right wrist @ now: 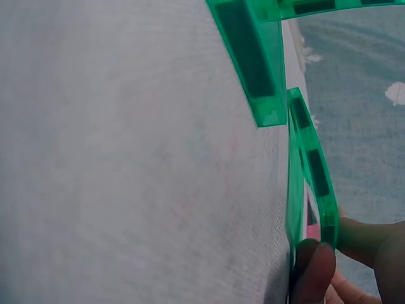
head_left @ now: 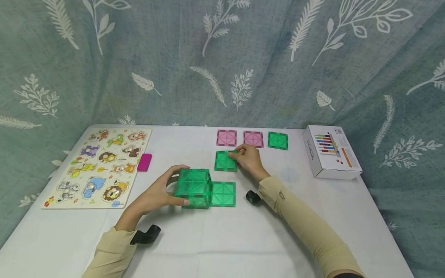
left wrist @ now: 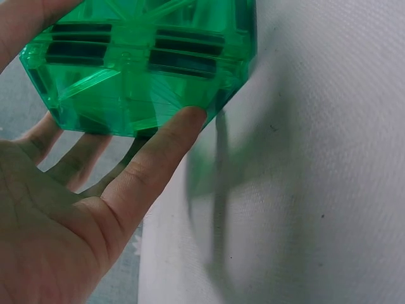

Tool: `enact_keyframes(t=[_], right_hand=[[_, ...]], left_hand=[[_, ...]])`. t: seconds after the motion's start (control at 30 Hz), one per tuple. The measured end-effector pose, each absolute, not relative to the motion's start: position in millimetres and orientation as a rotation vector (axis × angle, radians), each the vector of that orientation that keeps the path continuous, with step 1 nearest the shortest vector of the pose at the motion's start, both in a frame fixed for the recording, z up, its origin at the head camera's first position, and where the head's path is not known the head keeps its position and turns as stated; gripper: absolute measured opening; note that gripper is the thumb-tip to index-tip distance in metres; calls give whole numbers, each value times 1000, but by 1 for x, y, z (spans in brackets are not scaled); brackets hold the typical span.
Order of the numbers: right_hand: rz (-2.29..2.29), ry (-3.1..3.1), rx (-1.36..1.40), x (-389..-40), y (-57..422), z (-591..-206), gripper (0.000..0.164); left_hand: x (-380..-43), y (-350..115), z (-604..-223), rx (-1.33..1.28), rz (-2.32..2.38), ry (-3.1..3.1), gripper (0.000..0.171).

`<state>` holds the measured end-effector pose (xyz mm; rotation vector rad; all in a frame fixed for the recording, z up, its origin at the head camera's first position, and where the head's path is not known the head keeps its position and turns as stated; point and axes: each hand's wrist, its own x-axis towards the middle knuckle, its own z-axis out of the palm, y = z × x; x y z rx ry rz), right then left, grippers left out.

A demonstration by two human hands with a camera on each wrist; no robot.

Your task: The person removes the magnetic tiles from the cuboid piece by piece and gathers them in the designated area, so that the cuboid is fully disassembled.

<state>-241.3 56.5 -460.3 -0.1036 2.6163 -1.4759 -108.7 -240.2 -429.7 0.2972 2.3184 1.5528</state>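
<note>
A box of see-through green magnetic tiles stands on the white cloth. My left hand grips it from the left, thumb at the front lower edge and fingers round the back. In the left wrist view the thumb presses on the box's green side. One flat green tile lies against the box's right side. Behind that tile, my right hand pinches the right edge of another green tile. In the right wrist view this tile is tilted, its lower corner between thumb and fingers.
Two pink tiles and a green tile lie in a row at the back. On the left is an animal puzzle board with a magenta block beside it. A white printed box stands at the right.
</note>
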Motion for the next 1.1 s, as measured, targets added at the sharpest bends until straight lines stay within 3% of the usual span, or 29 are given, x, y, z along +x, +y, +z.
enact_keyframes(t=[1.1], right_hand=[[-1217,2704,-235,-245,56,-451,29]], left_hand=[[-109,-240,-429,300,1541,2322,96]])
